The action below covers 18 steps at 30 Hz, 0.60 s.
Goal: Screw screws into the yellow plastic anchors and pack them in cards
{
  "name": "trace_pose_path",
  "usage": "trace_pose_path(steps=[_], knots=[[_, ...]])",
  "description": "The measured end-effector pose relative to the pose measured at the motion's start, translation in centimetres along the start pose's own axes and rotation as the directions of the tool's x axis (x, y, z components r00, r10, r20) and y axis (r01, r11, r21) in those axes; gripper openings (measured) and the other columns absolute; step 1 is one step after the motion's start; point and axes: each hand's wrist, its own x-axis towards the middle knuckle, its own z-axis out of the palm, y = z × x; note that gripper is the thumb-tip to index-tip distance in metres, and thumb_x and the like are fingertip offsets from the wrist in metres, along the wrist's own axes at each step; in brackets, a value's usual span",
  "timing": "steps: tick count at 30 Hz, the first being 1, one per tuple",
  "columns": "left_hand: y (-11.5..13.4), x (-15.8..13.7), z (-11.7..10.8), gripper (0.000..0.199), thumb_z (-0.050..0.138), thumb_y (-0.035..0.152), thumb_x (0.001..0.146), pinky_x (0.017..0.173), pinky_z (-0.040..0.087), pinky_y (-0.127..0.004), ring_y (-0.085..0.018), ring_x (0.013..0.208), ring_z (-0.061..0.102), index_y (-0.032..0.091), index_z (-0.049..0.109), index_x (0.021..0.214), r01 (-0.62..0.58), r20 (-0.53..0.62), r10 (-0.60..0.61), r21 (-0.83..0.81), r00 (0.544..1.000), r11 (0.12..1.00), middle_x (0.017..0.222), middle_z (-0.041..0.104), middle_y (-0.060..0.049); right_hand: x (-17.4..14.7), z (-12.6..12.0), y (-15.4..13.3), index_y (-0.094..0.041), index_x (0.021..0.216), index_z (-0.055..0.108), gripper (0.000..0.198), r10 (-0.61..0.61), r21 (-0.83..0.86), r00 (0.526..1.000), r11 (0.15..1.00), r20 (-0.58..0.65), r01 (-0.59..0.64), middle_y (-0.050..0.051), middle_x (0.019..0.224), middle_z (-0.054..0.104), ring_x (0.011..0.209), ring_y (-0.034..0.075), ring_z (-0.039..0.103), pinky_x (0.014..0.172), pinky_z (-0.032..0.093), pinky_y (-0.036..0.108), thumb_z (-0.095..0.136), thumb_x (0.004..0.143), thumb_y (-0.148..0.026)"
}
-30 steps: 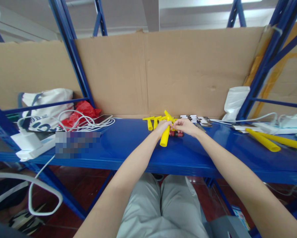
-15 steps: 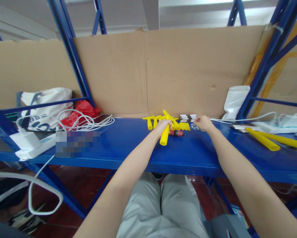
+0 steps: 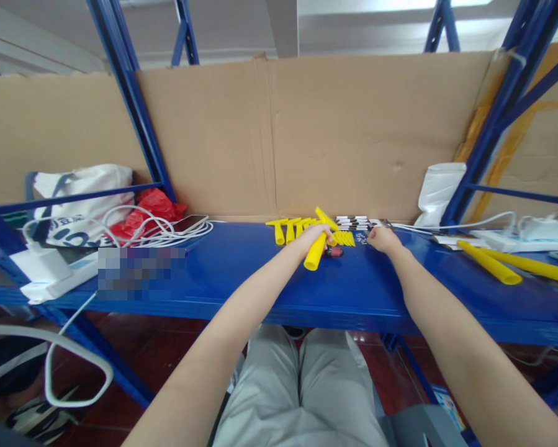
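Observation:
My left hand (image 3: 319, 234) is wrapped round a yellow T-shaped plastic tube (image 3: 313, 257), its hollow lower end tilted towards me and its crosspiece showing beyond the fingers. My right hand (image 3: 382, 238) rests low at the shelf top with its fingers closed together; whatever they pinch is hidden. Just left of those fingers lie small metallic bits (image 3: 361, 237), too tiny to name. Under the yellow tube sits a small red and black tool (image 3: 335, 252), partly covered. A row of short yellow pieces (image 3: 344, 238) and several white-and-dark strips (image 3: 352, 222) lie between my hands.
More yellow T-shaped tubes (image 3: 279, 233) stand left of my left hand. Two yellow tubes (image 3: 491, 266) lie at the right. White cables (image 3: 180, 231), a red bag (image 3: 155, 208) and a power strip (image 3: 69, 278) occupy the left. A cardboard wall (image 3: 344, 136) closes the back.
My left hand has shifted slightly right with the yellow tube, which is tilted more. My right hand has dropped a little, fingers still closed near the small bits.

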Motion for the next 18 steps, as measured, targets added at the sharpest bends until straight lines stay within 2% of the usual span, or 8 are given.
trace_pose_path(steps=[3, 7, 9, 12, 18], knots=[[0.7, 0.6, 1.0, 0.013, 0.047, 0.008, 0.062, 0.04, 0.032, -0.021, -0.008, 0.035, 0.039, 0.015, 0.049, 0.051, 0.049, 0.006, -0.049, 0.028, 0.999, 0.998, 0.039, 0.044, 0.001, 0.2, 0.2, 0.0, -0.016, 0.073, 0.069, 0.012, -0.006, 0.023, 1.0, 1.0, -0.011, 0.006, 0.011, 0.083, 0.07, 0.084, 0.021, 0.065, 0.071, 0.046, 0.025, 0.057, 0.072, -0.014], [1.3, 1.6, 2.8, 0.013, 0.049, 0.012, 0.064, 0.038, 0.031, -0.021, -0.007, 0.035, 0.038, 0.016, 0.048, 0.052, 0.059, 0.079, -0.056, -0.034, 0.995, 0.998, 0.041, 0.043, 0.001, 0.5, 0.5, 0.2, -0.016, 0.074, 0.069, 0.012, 0.01, 0.074, 0.999, 0.997, -0.048, -0.007, 0.01, 0.083, 0.071, 0.083, 0.02, 0.066, 0.07, 0.046, 0.023, 0.057, 0.072, -0.015], [1.4, 2.0, 3.9, 0.011, 0.05, 0.01, 0.064, 0.038, 0.032, -0.02, -0.007, 0.035, 0.038, 0.016, 0.049, 0.055, 0.086, 0.068, -0.083, -0.05, 0.994, 0.995, 0.042, 0.044, 0.002, 0.6, 0.7, 0.2, -0.016, 0.074, 0.068, 0.013, 0.019, 0.099, 0.998, 0.995, -0.065, -0.012, 0.01, 0.084, 0.071, 0.083, 0.019, 0.066, 0.07, 0.046, 0.023, 0.055, 0.073, -0.015], [1.4, 2.5, 5.5, 0.011, 0.048, 0.006, 0.063, 0.04, 0.034, -0.019, -0.007, 0.036, 0.04, 0.015, 0.049, 0.058, 0.051, 0.049, -0.046, -0.116, 0.998, 0.992, 0.045, 0.047, 0.002, 0.6, 0.8, 0.3, -0.016, 0.073, 0.068, 0.014, 0.03, 0.138, 0.997, 0.99, -0.076, -0.019, 0.01, 0.083, 0.071, 0.083, 0.02, 0.066, 0.07, 0.047, 0.023, 0.055, 0.074, -0.015], [1.2, 3.2, 7.4, 0.015, 0.046, 0.004, 0.069, 0.043, 0.037, -0.017, -0.007, 0.039, 0.041, 0.015, 0.049, 0.059, 0.092, 0.037, -0.087, -0.164, 0.996, 0.982, 0.043, 0.047, 0.001, 0.2, 0.1, 0.4, -0.014, 0.089, 0.072, 0.024, 0.161, 0.284, 0.977, 0.952, -0.139, -0.116, 0.014, 0.092, 0.071, 0.09, 0.024, 0.065, 0.073, 0.047, 0.028, 0.053, 0.075, -0.021]])
